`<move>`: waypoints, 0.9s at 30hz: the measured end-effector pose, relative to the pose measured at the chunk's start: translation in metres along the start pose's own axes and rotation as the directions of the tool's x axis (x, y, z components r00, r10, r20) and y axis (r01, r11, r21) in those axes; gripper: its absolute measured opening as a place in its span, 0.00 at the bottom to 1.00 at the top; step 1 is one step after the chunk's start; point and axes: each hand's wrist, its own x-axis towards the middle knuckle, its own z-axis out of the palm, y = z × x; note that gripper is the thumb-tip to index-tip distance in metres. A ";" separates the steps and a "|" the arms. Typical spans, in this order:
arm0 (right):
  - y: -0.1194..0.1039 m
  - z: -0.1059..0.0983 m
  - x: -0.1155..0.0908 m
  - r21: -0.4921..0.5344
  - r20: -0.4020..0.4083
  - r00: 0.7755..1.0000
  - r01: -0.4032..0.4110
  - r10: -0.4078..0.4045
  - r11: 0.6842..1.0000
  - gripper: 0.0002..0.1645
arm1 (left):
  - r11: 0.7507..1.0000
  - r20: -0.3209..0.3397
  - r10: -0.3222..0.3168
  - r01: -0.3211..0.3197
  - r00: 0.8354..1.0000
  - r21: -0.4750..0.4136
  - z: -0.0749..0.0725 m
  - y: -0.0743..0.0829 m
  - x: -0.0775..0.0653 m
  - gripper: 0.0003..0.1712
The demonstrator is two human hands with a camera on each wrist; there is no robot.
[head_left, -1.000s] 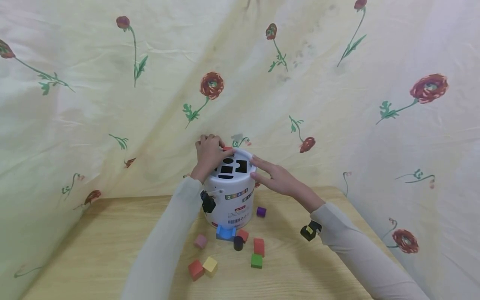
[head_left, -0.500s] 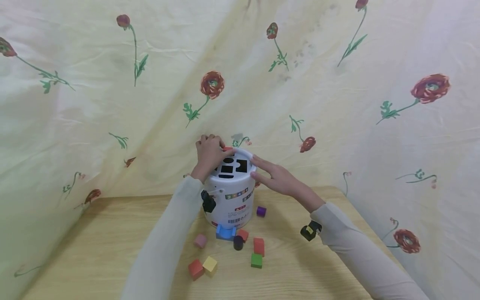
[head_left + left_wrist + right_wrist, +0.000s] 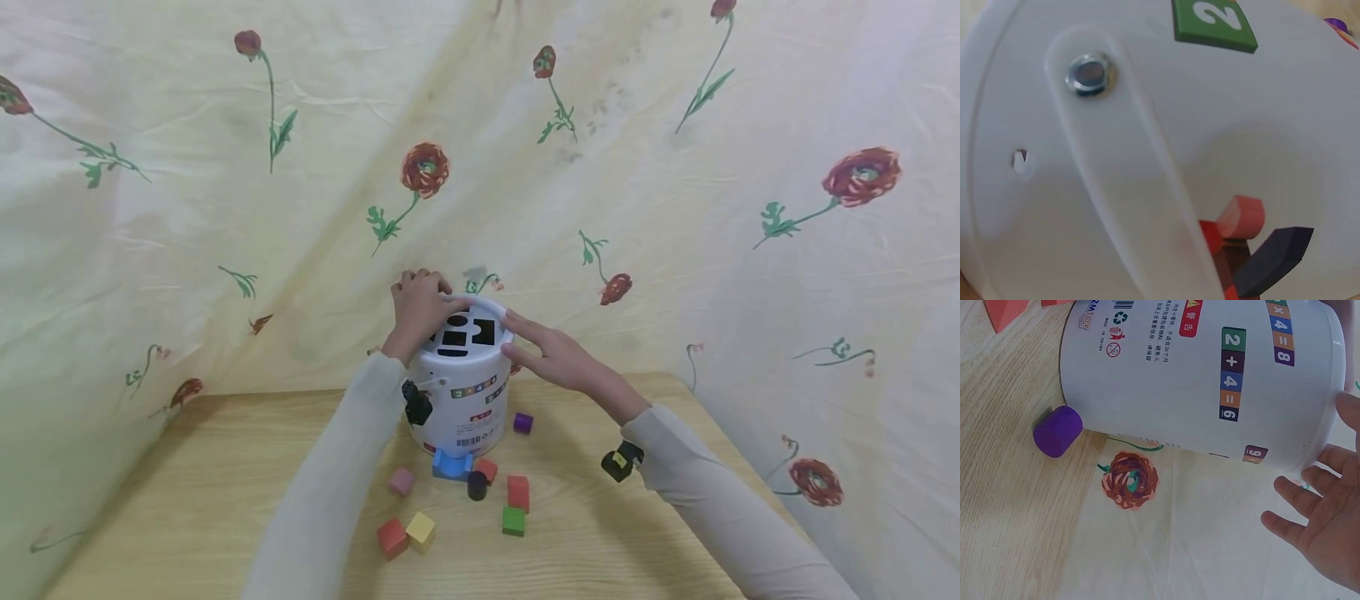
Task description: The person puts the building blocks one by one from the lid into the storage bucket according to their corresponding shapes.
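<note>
A white round bucket [image 3: 442, 417] stands on the table, its white lid [image 3: 491, 307] cut with several dark shaped holes. My left hand [image 3: 422, 310] lies over the lid's far left edge, thumb stretched across the top and fingers bent at the rim; nothing shows between them, and what lies under the fingers is hidden. Against the right side of the rim rest the straight fingertips of my right hand [image 3: 557, 357]; its fingers are spread in the right wrist view. The left wrist view is filled by the bucket's wall and its white plastic handle [image 3: 1122, 181].
Before the bucket lie a blue notched block [image 3: 452, 467], a pink block [image 3: 401, 482], a dark cylinder [image 3: 477, 486], a yellow block [image 3: 421, 532], a green block [image 3: 513, 522] and several red blocks [image 3: 518, 493]. A purple cylinder [image 3: 1058, 431] lies right of the bucket. Floral cloth [image 3: 337, 167] hangs behind.
The red block seen by my left thumb and fingers on the lid is no longer visible. Both hands keep nearly the same place, and the bucket has not moved.
</note>
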 end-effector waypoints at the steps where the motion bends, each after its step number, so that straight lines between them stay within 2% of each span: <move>1: -0.001 0.000 0.000 0.001 0.000 1.000 0.000 0.000 1.000 0.41 | 1.000 -0.005 -0.001 0.001 1.000 -0.008 0.000 0.000 0.000 0.27; 10: -0.003 -0.002 0.000 0.004 0.005 1.000 0.007 -0.007 1.000 0.42 | 0.998 -0.024 0.007 -0.008 1.000 -0.061 -0.011 0.000 -0.005 0.25; 15: -0.003 -0.002 0.000 0.002 0.007 1.000 0.000 0.000 1.000 0.41 | 0.997 -0.046 0.053 -0.055 0.998 -0.045 -0.023 0.005 -0.008 0.25; 21: -0.002 -0.002 0.001 0.009 0.007 1.000 0.004 -0.004 1.000 0.41 | 0.995 -0.040 0.092 -0.093 0.995 -0.033 -0.038 0.011 -0.016 0.25; 27: -0.002 -0.002 0.001 0.020 0.011 1.000 -0.003 0.002 1.000 0.41 | 0.987 -0.053 0.160 -0.161 0.986 -0.026 -0.048 0.010 -0.028 0.25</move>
